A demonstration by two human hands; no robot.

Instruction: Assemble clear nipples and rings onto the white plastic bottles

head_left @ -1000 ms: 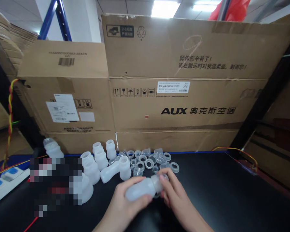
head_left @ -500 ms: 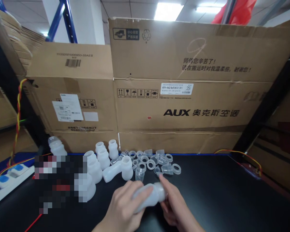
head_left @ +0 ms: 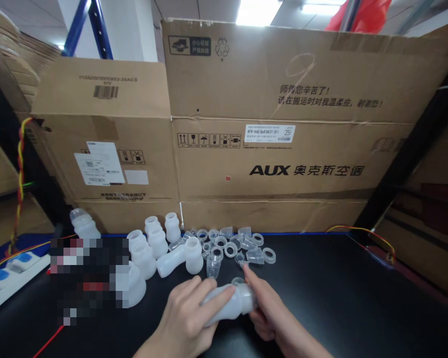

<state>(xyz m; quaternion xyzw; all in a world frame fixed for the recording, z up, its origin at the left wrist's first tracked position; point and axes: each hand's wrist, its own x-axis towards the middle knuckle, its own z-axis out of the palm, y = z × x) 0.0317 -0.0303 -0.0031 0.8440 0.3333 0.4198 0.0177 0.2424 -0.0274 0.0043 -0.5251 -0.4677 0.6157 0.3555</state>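
Observation:
My left hand (head_left: 190,313) is wrapped around a translucent white plastic bottle (head_left: 226,304) with a wavy waist, held tilted over the black mat. At its right end sits a clear cap or collar (head_left: 249,297). My right hand (head_left: 267,311) presses against that end, its lower fingers curled and partly hidden. Just behind the bottle a clear ring (head_left: 238,281) shows in part. Beyond my hands lie loose clear rings (head_left: 230,249) and clear cone-shaped cups (head_left: 254,255). Several more white bottles (head_left: 157,242) stand to the left, and one (head_left: 170,262) lies on its side.
Large cardboard sheets (head_left: 269,199) wall off the back of the black mat (head_left: 321,288). A capped bottle (head_left: 85,224) stands at the far left, near a blurred-out patch. There is also a white power strip (head_left: 15,278) at the left edge, with a red wire (head_left: 48,340) in front.
The bottle stays between both hands and has shifted slightly. More of its clear end and the ring behind it now show. The whole view has moved a little.

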